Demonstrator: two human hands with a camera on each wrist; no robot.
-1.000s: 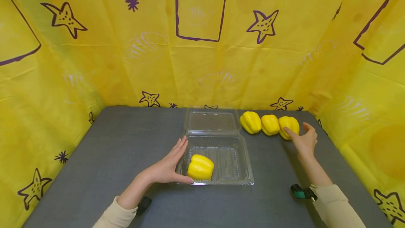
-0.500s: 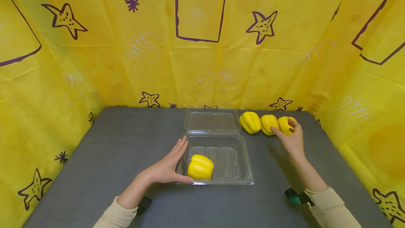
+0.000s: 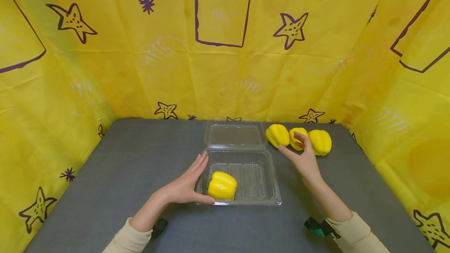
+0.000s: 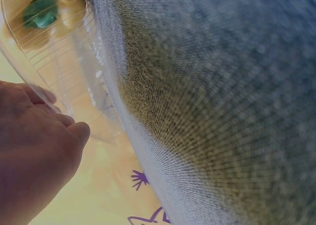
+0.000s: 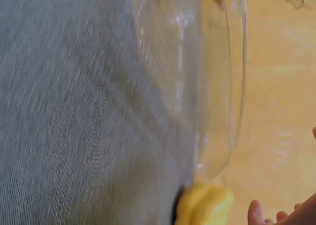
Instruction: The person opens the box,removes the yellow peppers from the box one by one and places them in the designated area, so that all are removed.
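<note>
A clear plastic clamshell container (image 3: 275, 179) lies with its lid (image 3: 234, 134) folded back. In its left half sits a yellow bell pepper (image 3: 222, 186). My left hand (image 3: 186, 186) rests against the container's left side, fingers along the wall and thumb at the front rim. My right hand (image 3: 306, 163), holding nothing, has its thumb and fingers spread in front of the middle pepper (image 3: 294, 132) of a row, partly hiding it. Beside that pepper are a left pepper (image 3: 277, 135) and a right pepper (image 3: 320, 142). The right wrist view shows one pepper (image 5: 203, 205) near my fingertips (image 5: 255, 211).
The dark grey table (image 3: 147, 147) extends to both sides of the container. A yellow patterned cloth (image 3: 175, 73) hangs behind it and at both sides. The peppers stand near the back edge, right of the lid.
My right hand has moved left along the row, from the right pepper to in front of the middle one. The left hand, container and peppers look unmoved.
</note>
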